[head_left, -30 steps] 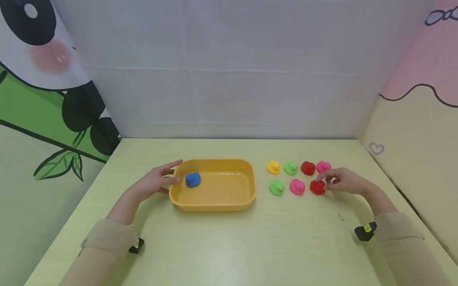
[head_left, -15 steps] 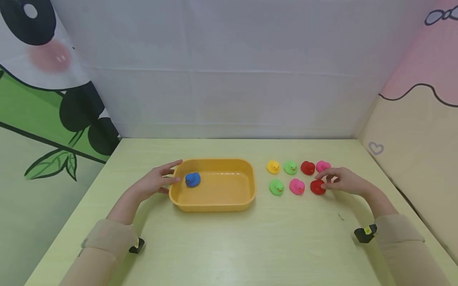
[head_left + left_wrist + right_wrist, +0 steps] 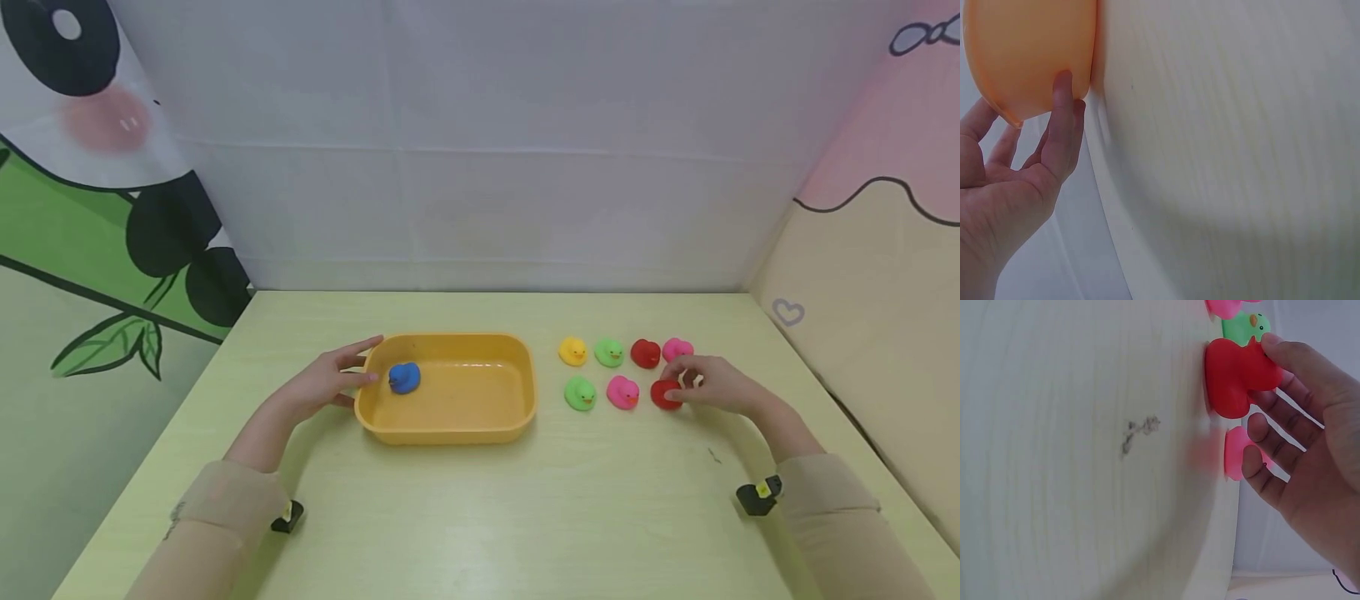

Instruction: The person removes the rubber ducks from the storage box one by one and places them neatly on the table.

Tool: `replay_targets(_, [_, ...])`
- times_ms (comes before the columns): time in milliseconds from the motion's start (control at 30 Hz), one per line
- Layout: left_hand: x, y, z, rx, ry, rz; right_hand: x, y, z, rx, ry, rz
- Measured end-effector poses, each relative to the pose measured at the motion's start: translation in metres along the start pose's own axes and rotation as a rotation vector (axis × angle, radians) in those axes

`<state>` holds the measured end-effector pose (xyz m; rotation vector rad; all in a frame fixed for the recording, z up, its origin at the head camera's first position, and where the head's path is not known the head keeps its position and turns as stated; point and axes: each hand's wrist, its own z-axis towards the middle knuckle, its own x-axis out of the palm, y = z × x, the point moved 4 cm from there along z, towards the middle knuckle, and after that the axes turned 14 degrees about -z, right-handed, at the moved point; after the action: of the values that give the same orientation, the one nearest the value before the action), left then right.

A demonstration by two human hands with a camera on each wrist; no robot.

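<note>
My left hand [image 3: 325, 383] holds the left end of a yellow plastic tray [image 3: 442, 437]. One finger overlaps the rim in the head view, while in the left wrist view a fingertip presses the outer wall of the tray [image 3: 1035, 56]. Inside the tray, near its left end, sits a blue toy duck [image 3: 404, 377]. My right hand [image 3: 716, 385] pinches a red toy duck [image 3: 1232, 378] between thumb and fingers, at the right end of the front row. The other fingers stay spread behind it, near a pink duck [image 3: 1234, 456].
Beside the red duck in the front row are a pink duck [image 3: 622, 392] and a green duck [image 3: 581, 393]. The back row has a yellow duck [image 3: 573, 351], a green duck [image 3: 609, 352], a second red duck [image 3: 646, 353] and another pink one. A pale wall stands behind the table [image 3: 480, 525].
The right thumb and fingers have closed in on the front red duck, the thumb now lying across its side. The left hand and the tray stay put.
</note>
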<state>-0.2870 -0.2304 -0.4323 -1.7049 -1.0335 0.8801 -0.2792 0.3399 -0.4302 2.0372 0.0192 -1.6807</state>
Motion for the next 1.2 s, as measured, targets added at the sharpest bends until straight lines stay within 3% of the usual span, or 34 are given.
replay_targets(500, [0.0, -0.001, -0.002, 0.003, 0.007, -0.001, -0.011, 0.013, -0.003, -0.083, 0.026, -0.019])
replay_targets(867, [0.0, 0.0, -0.001, 0.002, 0.004, -0.004, -0.007, 0.012, 0.0, -0.172, 0.044, -0.018])
replay_targets(1200, [-0.001, 0.0, 0.0, 0.012, 0.011, -0.003, -0.005, 0.007, 0.002, -0.152, 0.062, 0.007])
